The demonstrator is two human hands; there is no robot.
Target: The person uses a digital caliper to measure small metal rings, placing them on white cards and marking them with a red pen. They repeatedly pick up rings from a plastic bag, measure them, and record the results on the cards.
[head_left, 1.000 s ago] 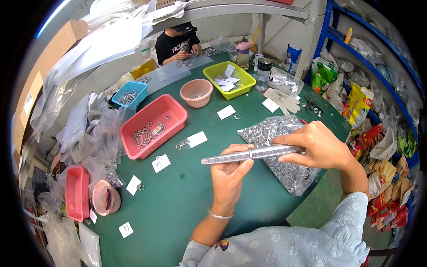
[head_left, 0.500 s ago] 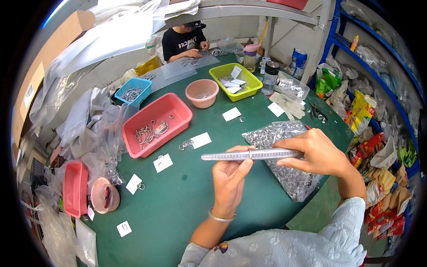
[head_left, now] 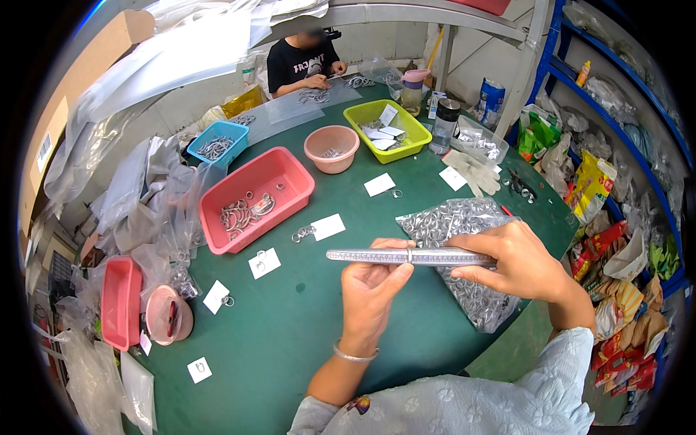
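A silver ring mandrel [head_left: 366, 256] with marked graduations lies level above the table, its narrow end toward the left. My right hand [head_left: 525, 259] is closed around its thick end. A thin silver ring [head_left: 409, 255] encircles the mandrel near its middle. My left hand [head_left: 368, 293] pinches that ring, thumb in front and fingers behind. Beneath my right hand is a clear plastic bag [head_left: 484, 301] full of metal rings. White cards [head_left: 328, 225] with rings on or beside them are spread over the green table [head_left: 290, 348].
A red tub [head_left: 301, 197], a pink bowl [head_left: 331, 165], a blue basket [head_left: 243, 138] and a yellow-green tray [head_left: 420, 148] stand farther back. A glove [head_left: 471, 174], pliers [head_left: 520, 186] and a bottle [head_left: 444, 127] are at right. Another person [head_left: 301, 69] works across the table.
My hands, the mandrel and the ring hold nearly the same position. The view has shifted slightly. Across the table, the other person's head and hands have moved a little.
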